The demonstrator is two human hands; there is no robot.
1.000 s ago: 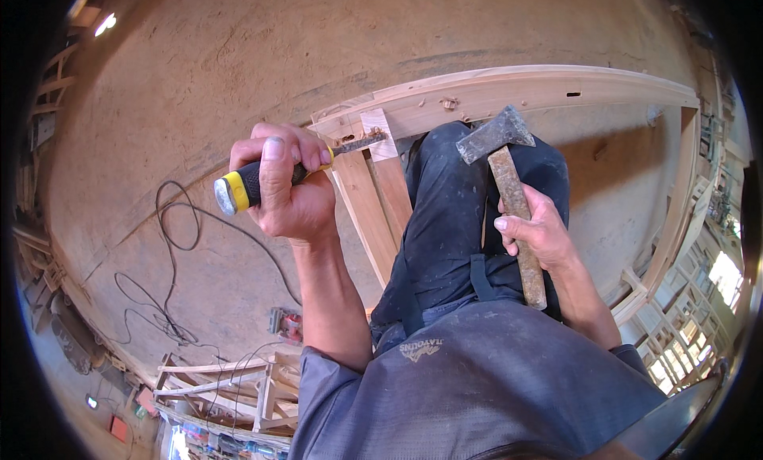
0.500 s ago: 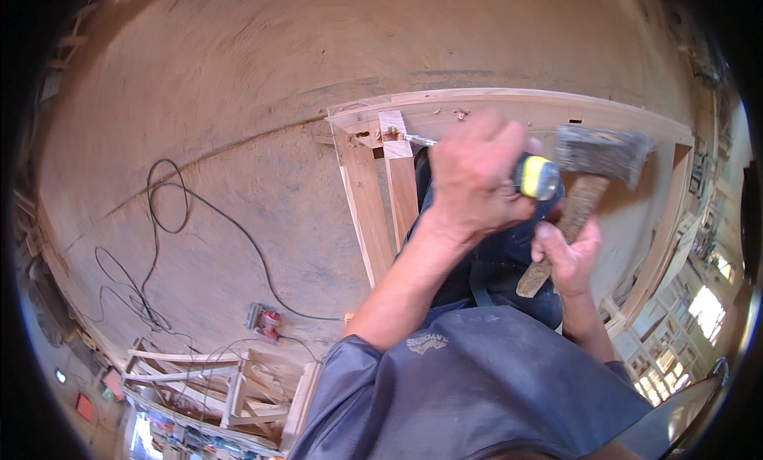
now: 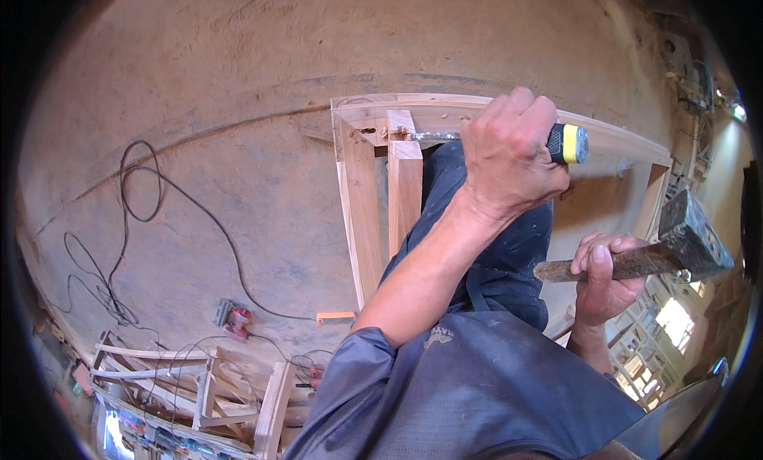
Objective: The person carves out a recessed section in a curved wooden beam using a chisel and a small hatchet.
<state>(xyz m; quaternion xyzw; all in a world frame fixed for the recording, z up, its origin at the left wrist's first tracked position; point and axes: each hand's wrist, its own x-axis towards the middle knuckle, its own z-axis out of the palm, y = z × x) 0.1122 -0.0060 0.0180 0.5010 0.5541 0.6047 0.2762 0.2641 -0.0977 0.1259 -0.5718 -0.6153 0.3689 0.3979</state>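
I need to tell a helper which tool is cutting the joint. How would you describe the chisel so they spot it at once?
Start at the pale wooden frame lying on the brown dirt floor and go to its top corner. The black-handled chisel with a yellow end cap lies level there in the left hand, steel blade tip at the joint. Unlike the wooden-handled hammer with a dark metal head in the right hand, it is slim with a yellow cap.

The worker wore a slate-blue short-sleeved shirt [image 3: 469, 388] with a small pale emblem on the front, and dark navy trousers [image 3: 497, 261], creased and dusty; both forearms were bare.
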